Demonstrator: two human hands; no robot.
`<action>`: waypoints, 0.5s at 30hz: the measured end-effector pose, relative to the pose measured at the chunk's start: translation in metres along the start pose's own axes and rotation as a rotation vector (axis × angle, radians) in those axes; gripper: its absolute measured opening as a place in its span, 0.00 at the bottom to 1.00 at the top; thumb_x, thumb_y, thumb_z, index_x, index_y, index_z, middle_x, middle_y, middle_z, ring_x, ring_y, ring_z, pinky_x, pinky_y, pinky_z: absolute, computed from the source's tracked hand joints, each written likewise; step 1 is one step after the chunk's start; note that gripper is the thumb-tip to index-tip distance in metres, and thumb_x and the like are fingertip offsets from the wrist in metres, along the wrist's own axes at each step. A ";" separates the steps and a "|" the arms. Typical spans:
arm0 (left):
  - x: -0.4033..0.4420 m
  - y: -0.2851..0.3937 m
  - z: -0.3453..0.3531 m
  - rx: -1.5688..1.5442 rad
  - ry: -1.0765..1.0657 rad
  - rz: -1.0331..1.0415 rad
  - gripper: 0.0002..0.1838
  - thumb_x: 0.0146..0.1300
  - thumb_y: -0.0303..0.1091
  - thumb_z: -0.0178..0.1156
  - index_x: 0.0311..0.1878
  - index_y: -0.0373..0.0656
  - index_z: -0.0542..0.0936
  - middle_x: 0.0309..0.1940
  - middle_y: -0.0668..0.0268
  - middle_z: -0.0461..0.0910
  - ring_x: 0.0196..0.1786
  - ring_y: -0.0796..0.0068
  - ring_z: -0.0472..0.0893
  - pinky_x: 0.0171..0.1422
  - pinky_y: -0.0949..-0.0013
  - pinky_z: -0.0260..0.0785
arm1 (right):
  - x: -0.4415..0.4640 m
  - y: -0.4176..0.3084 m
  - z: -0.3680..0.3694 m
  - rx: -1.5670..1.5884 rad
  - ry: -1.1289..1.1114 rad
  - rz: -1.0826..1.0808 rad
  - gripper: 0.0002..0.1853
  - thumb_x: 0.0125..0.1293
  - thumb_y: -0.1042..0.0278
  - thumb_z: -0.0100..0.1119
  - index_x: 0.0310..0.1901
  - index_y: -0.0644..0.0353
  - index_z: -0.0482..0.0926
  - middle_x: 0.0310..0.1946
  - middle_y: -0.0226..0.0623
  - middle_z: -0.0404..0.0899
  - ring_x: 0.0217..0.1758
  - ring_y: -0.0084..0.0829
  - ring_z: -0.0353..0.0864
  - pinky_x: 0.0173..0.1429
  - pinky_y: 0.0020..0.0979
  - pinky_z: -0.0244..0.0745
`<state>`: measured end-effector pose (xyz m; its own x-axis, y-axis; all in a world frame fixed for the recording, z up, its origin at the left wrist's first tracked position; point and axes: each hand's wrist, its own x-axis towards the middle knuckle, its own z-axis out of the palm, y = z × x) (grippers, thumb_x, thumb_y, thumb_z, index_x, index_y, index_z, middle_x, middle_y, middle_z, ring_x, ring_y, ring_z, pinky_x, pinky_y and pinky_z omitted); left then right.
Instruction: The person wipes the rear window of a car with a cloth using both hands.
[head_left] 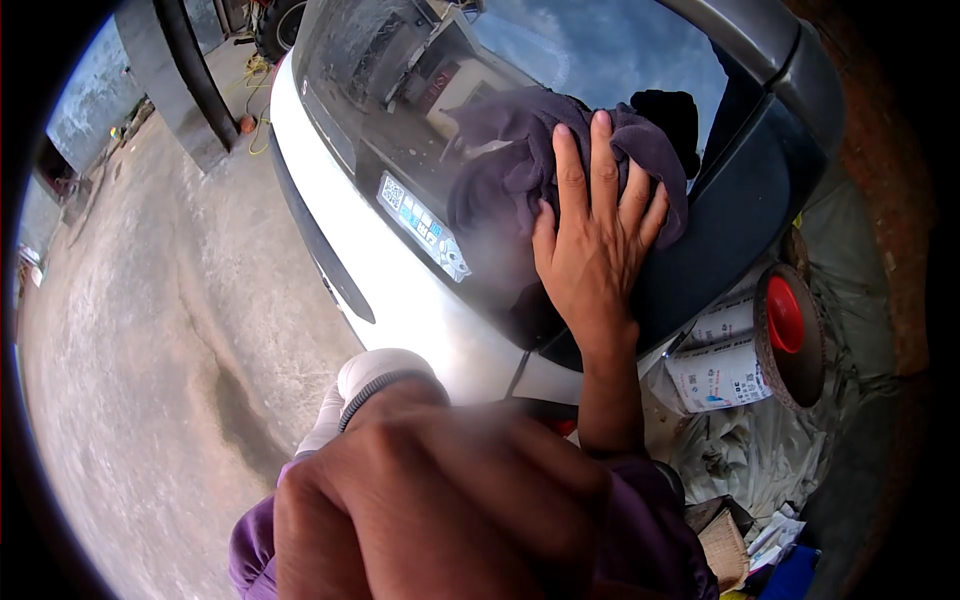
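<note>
My right hand (596, 250) outstretched, fingers apart, flat on purple cloth (508, 175), left hand (430, 490) close below, grip unclear to me

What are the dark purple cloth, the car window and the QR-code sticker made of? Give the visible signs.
Dark purple cloth: soft, matte textile, perhaps microfibre; it bunches in loose folds.
Car window: smooth and glossy, most likely glass; it mirrors sky and building.
QR-code sticker: thin printed plastic film or paper, I can't tell which; it lies flat.
</note>
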<state>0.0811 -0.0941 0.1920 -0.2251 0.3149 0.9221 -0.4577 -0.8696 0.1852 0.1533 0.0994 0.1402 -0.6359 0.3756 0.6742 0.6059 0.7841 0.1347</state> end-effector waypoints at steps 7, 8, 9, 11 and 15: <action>0.008 -0.038 -0.039 0.856 -0.075 -0.004 0.19 0.70 0.29 0.55 0.62 0.38 0.72 0.62 0.53 0.71 0.62 0.52 0.74 0.67 0.51 0.64 | 0.003 -0.001 -0.003 -0.157 0.059 -0.026 0.32 0.65 0.61 0.58 0.72 0.48 0.69 0.76 0.39 0.65 0.66 0.44 0.71 0.69 0.47 0.60; 0.004 -0.053 -0.055 1.105 -0.103 -0.045 0.21 0.69 0.29 0.56 0.64 0.37 0.72 0.64 0.50 0.70 0.65 0.49 0.73 0.71 0.49 0.63 | 0.001 -0.001 -0.002 -0.123 0.048 -0.012 0.31 0.66 0.61 0.56 0.72 0.49 0.69 0.76 0.40 0.64 0.67 0.44 0.71 0.70 0.47 0.60; -0.002 -0.069 -0.071 1.294 -0.118 -0.113 0.23 0.69 0.29 0.56 0.66 0.35 0.71 0.67 0.48 0.69 0.68 0.46 0.72 0.74 0.47 0.62 | 0.000 -0.001 0.001 -0.091 0.045 0.002 0.30 0.67 0.60 0.54 0.72 0.50 0.69 0.76 0.40 0.64 0.68 0.45 0.70 0.70 0.47 0.59; -0.022 -0.102 -0.101 1.559 -0.115 -0.233 0.33 0.73 0.37 0.52 0.76 0.31 0.61 0.76 0.45 0.60 0.79 0.43 0.58 0.83 0.41 0.39 | -0.002 0.005 0.000 0.026 0.020 -0.042 0.32 0.69 0.59 0.51 0.74 0.54 0.66 0.80 0.40 0.54 0.72 0.52 0.62 0.74 0.55 0.50; -0.022 -0.133 -0.139 1.597 -0.082 -0.159 0.37 0.76 0.54 0.45 0.76 0.32 0.63 0.76 0.43 0.61 0.80 0.41 0.57 0.81 0.36 0.37 | 0.007 0.011 0.002 -0.014 0.023 -0.046 0.29 0.70 0.63 0.50 0.73 0.54 0.69 0.79 0.40 0.58 0.71 0.47 0.64 0.76 0.51 0.51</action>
<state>0.0276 0.0676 0.1001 -0.1966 0.4622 0.8647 0.8638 -0.3356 0.3758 0.1544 0.1120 0.1449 -0.6521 0.3275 0.6837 0.5829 0.7933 0.1759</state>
